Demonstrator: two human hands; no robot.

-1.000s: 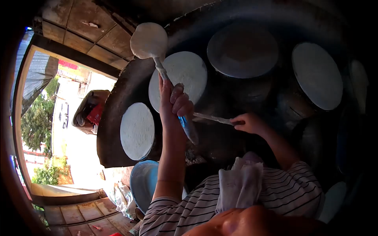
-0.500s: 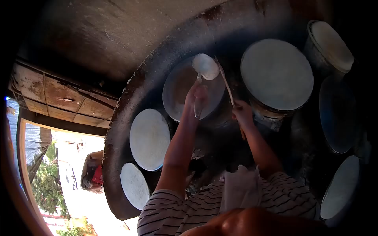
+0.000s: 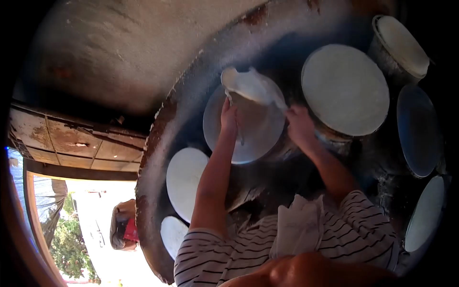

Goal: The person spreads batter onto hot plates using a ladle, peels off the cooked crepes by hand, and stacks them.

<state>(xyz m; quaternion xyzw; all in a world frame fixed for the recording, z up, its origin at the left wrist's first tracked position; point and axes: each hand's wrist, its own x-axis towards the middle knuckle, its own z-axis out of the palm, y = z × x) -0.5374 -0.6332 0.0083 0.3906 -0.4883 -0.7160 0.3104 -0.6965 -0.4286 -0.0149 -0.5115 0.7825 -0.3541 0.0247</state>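
Observation:
My left hand (image 3: 229, 118) is closed around the handle of a ladle (image 3: 229, 78), whose bowl is tilted over the far part of a round griddle (image 3: 258, 136). White batter (image 3: 252, 87) lies in a blurred patch across the griddle's far side, right of the ladle bowl. At the griddle's right edge, my right hand (image 3: 299, 123) is closed on a thin wooden stick; its far end is smeared by motion at the batter, and the rest is mostly hidden.
A large round griddle covered in white batter (image 3: 345, 90) stands to the right, with another white-topped one (image 3: 402, 45) beyond. A dark griddle (image 3: 419, 130) is at far right. White rounds (image 3: 187, 184) lie at left. A curved soot-marked wall (image 3: 158, 143) borders the left side.
The ladle has moved left and tipped, and white batter now lies on the griddle. My right hand has moved slightly right, its stick swinging down toward the batter. The view has shifted a little.

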